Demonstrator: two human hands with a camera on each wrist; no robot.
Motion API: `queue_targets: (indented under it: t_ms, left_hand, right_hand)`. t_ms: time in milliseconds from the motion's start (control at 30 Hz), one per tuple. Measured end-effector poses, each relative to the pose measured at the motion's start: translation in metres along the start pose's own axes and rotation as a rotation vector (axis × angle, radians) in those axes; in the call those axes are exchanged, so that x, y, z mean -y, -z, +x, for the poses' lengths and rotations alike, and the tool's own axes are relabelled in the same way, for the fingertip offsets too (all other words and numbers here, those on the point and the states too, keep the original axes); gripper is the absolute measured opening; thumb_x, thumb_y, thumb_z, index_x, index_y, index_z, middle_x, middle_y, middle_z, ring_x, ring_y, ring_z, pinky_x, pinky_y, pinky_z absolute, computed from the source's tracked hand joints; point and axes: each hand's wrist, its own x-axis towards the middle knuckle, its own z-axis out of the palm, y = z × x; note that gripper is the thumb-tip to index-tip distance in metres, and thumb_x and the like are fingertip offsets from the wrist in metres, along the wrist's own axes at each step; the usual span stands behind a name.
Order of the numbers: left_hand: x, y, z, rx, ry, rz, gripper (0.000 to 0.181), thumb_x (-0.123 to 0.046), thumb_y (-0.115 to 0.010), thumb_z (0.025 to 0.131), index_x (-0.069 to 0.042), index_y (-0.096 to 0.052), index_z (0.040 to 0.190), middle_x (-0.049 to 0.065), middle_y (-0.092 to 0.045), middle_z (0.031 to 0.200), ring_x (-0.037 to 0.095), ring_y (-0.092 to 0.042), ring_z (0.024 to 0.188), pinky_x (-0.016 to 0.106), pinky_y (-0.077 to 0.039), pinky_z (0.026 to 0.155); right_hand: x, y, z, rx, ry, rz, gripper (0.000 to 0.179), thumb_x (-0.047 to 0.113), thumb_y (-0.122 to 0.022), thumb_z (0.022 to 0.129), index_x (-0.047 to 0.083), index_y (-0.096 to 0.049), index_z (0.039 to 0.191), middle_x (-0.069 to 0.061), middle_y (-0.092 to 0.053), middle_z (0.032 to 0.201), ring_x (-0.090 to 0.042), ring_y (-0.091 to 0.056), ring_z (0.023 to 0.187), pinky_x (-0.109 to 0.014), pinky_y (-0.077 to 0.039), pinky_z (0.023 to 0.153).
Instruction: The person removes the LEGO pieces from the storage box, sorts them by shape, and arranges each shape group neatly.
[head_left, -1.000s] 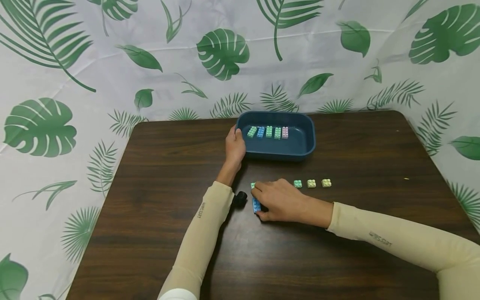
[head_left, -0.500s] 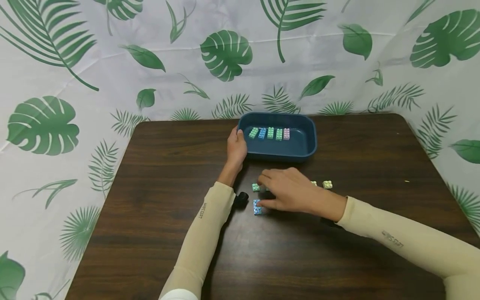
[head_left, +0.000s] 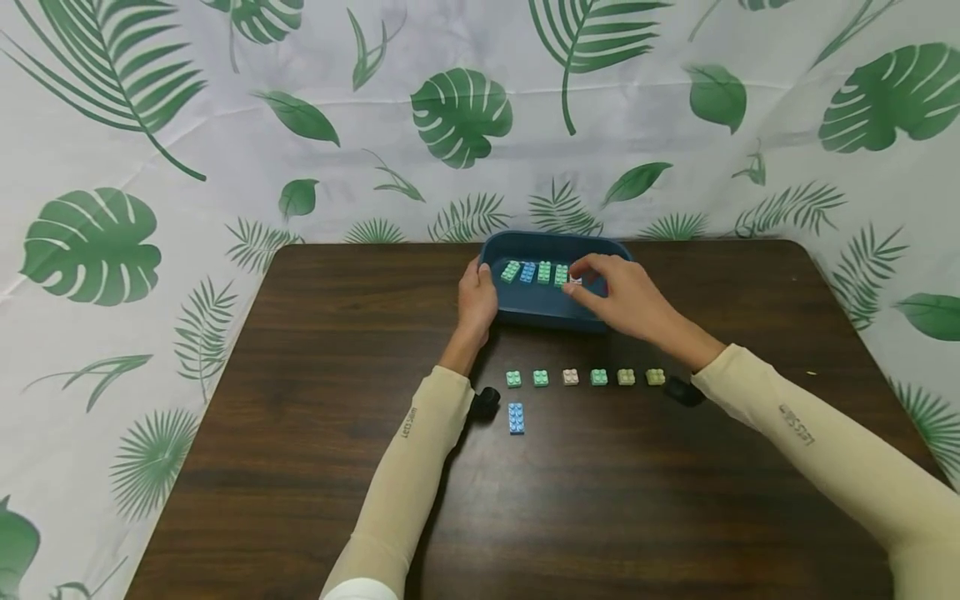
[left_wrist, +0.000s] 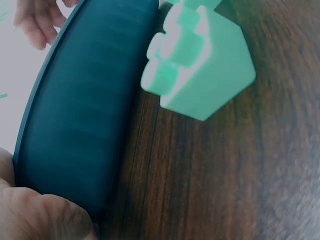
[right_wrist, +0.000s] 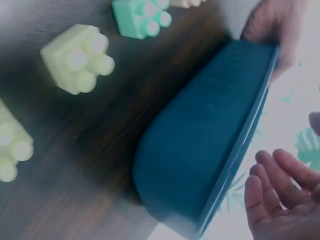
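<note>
My left hand (head_left: 477, 302) grips the left end of a dark blue plastic bin (head_left: 543, 317), its thumb over the rim. Inside the bin lie green bricks (head_left: 544, 272), a blue brick (head_left: 528, 272) and a pink brick (head_left: 576, 280), side by side. My right hand (head_left: 622, 292) reaches over the bin's front, thumb and index finger parted around the pink brick and partly covering it. In the right wrist view, its fingers (right_wrist: 255, 195) are spread above the rim. A long blue brick (head_left: 516, 418) lies on the table.
Several small square bricks stand in a row before the bin: green bricks (head_left: 541, 378), a pale pink brick (head_left: 571, 377) and yellow bricks (head_left: 626, 377). The dark wood table (head_left: 360, 350) meets a leaf-print cloth (head_left: 345, 125) behind. Each wrist carries a black camera (head_left: 486, 403).
My right hand has let go of the long blue brick below the row's left end, then moved up and right into the bin. The left hand keeps its hold.
</note>
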Motion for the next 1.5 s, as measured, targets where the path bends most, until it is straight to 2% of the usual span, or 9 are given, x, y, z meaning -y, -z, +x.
queue_targets:
  t_ms: [133,267,400,667,900,1000,1233,1400,1500]
  left_hand:
    - [0.001,0.001,0.000,-0.012,0.012,-0.009,0.051,-0.032,-0.033,0.118,-0.010,-0.036,0.165,0.010,-0.039,0.170,0.030,-0.036,0.158,0.050,-0.034,0.129]
    - [0.001,0.002,0.000,-0.017,0.013,-0.018,0.051,-0.031,-0.034,0.118,-0.011,-0.038,0.164,0.010,-0.041,0.169,0.030,-0.038,0.158,0.050,-0.034,0.129]
    - [0.002,0.000,0.001,-0.013,-0.008,-0.024,0.050,-0.029,-0.035,0.118,-0.010,-0.040,0.163,0.010,-0.044,0.167,0.030,-0.040,0.156,0.050,-0.035,0.128]
    - [-0.001,0.001,0.002,-0.029,-0.025,-0.025,0.048,-0.027,-0.035,0.117,-0.008,-0.043,0.161,0.012,-0.048,0.164,0.031,-0.044,0.153,0.050,-0.037,0.127]
    - [0.000,0.000,0.003,-0.030,-0.027,-0.028,0.046,-0.023,-0.036,0.117,-0.007,-0.045,0.159,0.014,-0.049,0.163,0.031,-0.044,0.153,0.050,-0.037,0.127]
    - [0.001,0.000,0.002,-0.026,-0.025,-0.029,0.046,-0.024,-0.036,0.117,-0.007,-0.044,0.160,0.013,-0.049,0.164,0.031,-0.044,0.153,0.050,-0.037,0.127]
    - [0.000,0.000,0.002,-0.011,-0.011,-0.029,0.048,-0.027,-0.035,0.118,-0.009,-0.041,0.162,0.012,-0.045,0.166,0.032,-0.042,0.155,0.051,-0.037,0.127]
    - [0.000,0.000,0.002,-0.016,-0.011,-0.027,0.048,-0.027,-0.035,0.118,-0.008,-0.042,0.161,0.013,-0.047,0.165,0.032,-0.043,0.154,0.051,-0.037,0.127]
    - [0.000,0.000,0.002,-0.021,-0.012,-0.021,0.047,-0.027,-0.035,0.118,-0.009,-0.043,0.160,0.014,-0.048,0.164,0.032,-0.044,0.153,0.051,-0.038,0.126]
  right_hand:
    - [-0.012,0.001,0.020,0.016,-0.106,0.069,0.047,0.045,-0.059,0.108,0.007,-0.066,0.134,-0.015,-0.072,0.125,-0.032,-0.067,0.112,-0.053,-0.054,0.091]
    - [-0.019,0.000,0.034,0.037,-0.123,0.040,0.042,0.035,-0.060,0.109,0.004,-0.064,0.137,-0.019,-0.070,0.130,-0.036,-0.067,0.117,-0.057,-0.055,0.095]
    - [-0.026,-0.003,0.041,0.060,-0.104,-0.019,0.038,0.025,-0.063,0.108,0.003,-0.063,0.139,-0.021,-0.069,0.135,-0.038,-0.068,0.118,-0.058,-0.057,0.097]
    - [-0.039,-0.006,0.056,0.175,-0.137,-0.218,0.047,0.027,-0.070,0.104,0.004,-0.062,0.143,-0.021,-0.067,0.139,-0.039,-0.067,0.121,-0.060,-0.055,0.098]
    - [-0.042,-0.013,0.053,0.176,-0.147,-0.285,0.044,0.028,-0.072,0.102,0.009,-0.065,0.142,-0.016,-0.072,0.122,-0.029,-0.068,0.095,-0.050,-0.056,0.076]
    - [-0.043,-0.015,0.052,0.162,-0.138,-0.300,0.044,0.029,-0.073,0.102,0.010,-0.066,0.141,-0.016,-0.073,0.121,-0.028,-0.067,0.090,-0.049,-0.054,0.072]
    - [-0.047,-0.017,0.053,0.147,-0.127,-0.326,0.046,0.031,-0.075,0.101,0.010,-0.067,0.140,-0.017,-0.070,0.135,-0.035,-0.070,0.106,-0.054,-0.058,0.079]
    - [-0.049,-0.020,0.055,0.163,-0.109,-0.380,0.047,0.033,-0.076,0.100,0.010,-0.068,0.139,-0.017,-0.071,0.134,-0.036,-0.069,0.114,-0.057,-0.059,0.087]
    - [-0.050,-0.022,0.054,0.164,-0.095,-0.406,0.046,0.033,-0.077,0.099,0.009,-0.068,0.137,-0.017,-0.072,0.131,-0.036,-0.069,0.114,-0.056,-0.059,0.087]
